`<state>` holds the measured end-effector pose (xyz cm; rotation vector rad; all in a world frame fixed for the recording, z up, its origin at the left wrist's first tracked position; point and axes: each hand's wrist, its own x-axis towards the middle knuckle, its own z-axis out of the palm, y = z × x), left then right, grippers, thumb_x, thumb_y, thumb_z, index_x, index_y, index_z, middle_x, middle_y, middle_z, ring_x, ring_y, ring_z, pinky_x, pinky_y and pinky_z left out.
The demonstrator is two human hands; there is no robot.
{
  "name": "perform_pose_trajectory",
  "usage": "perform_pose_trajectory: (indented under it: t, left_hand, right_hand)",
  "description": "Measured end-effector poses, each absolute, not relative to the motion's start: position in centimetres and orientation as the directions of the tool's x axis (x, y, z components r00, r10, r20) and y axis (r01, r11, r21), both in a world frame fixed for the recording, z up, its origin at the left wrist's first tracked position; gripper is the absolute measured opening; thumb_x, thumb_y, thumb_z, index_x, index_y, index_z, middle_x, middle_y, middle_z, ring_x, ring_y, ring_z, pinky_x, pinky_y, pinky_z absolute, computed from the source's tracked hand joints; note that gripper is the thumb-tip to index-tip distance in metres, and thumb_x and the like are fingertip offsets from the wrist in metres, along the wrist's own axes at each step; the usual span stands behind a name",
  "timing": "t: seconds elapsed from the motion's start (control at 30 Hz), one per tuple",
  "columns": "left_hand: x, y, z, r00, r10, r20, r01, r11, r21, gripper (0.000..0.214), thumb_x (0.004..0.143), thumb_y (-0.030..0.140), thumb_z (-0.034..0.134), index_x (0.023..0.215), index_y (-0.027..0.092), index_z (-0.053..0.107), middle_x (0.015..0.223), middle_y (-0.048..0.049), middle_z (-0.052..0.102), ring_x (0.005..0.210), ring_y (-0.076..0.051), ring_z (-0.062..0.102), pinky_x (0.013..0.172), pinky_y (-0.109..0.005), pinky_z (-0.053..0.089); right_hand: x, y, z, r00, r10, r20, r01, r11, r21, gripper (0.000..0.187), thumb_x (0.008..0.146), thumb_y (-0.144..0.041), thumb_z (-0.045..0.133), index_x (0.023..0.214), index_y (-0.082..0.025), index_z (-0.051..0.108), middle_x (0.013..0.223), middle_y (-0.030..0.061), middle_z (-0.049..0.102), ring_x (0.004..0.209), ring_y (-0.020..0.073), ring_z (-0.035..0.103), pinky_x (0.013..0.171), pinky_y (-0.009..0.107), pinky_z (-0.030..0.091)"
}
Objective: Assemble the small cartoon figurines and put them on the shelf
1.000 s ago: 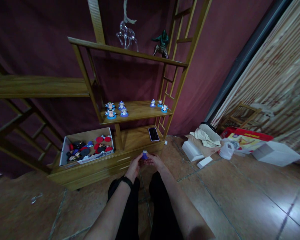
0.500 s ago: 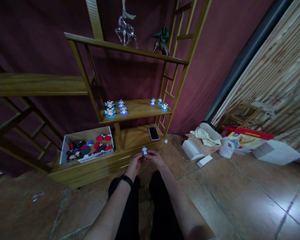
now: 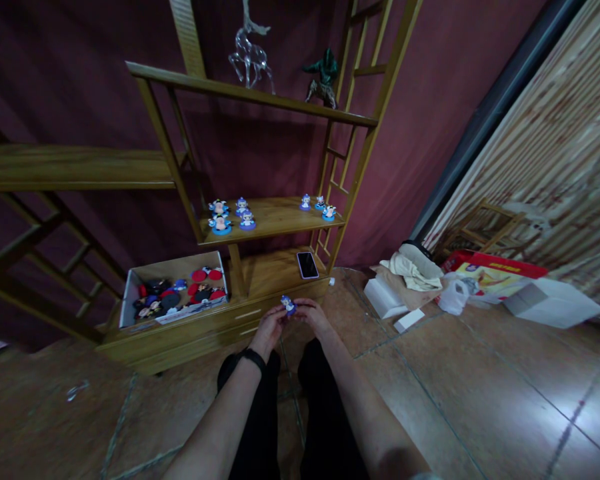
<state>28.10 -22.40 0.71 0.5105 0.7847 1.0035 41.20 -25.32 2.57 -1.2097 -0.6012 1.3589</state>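
Note:
Both my hands meet in front of my knees, just before the low wooden shelf unit (image 3: 260, 273). My left hand (image 3: 269, 328), with a black band on its wrist, and my right hand (image 3: 314, 316) pinch a small blue figurine (image 3: 287, 305) between their fingertips. On the middle shelf stand more small blue figurines, one group at the left (image 3: 229, 216) and another at the right (image 3: 317, 205). A white open box (image 3: 175, 290) with several dark and red pieces sits on the bottom shelf at the left.
A phone (image 3: 307, 265) lies flat on the bottom shelf. A glass deer (image 3: 251, 50) and a dark green figure (image 3: 323, 77) stand on the top shelf. White boxes (image 3: 385, 299), cloth, a bag and a red box (image 3: 495, 272) litter the tiled floor at the right.
The figurine between my fingertips has turned from base-up to figure-up and tilted a little. My hands have stayed at the same spot.

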Motion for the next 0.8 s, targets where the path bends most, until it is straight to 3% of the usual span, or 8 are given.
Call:
perform_pose_trajectory:
  t: [0.2, 0.8]
  left_hand:
    - [28.2, -22.6, 0.6, 0.296, 0.895, -0.333, -0.544, 0.444, 0.711, 0.027, 0.058, 0.001, 0.073, 0.081, 0.014, 0.069, 0.075, -0.0036, 0.070, 0.064, -0.012, 0.063, 0.066, -0.024, 0.048]
    - [28.3, -22.7, 0.5, 0.209, 0.940, -0.271, -0.514, 0.341, 0.787, 0.040, 0.051, -0.002, 0.072, 0.086, 0.015, 0.064, 0.072, -0.0016, 0.068, 0.067, -0.014, 0.064, 0.071, -0.028, 0.049]
  right_hand:
    - [41.2, -25.2, 2.2, 0.192, 0.937, -0.291, -0.443, -0.182, -0.878, 0.034, 0.047, -0.023, 0.077, 0.078, -0.018, 0.065, 0.072, 0.0004, 0.069, 0.068, 0.0159, 0.065, 0.070, 0.031, 0.050]
    - [41.6, -24.9, 0.8, 0.152, 0.977, -0.147, -0.331, -0.090, -0.939, 0.040, 0.046, -0.026, 0.079, 0.083, -0.019, 0.066, 0.082, 0.0024, 0.070, 0.080, 0.0199, 0.063, 0.078, 0.037, 0.049]
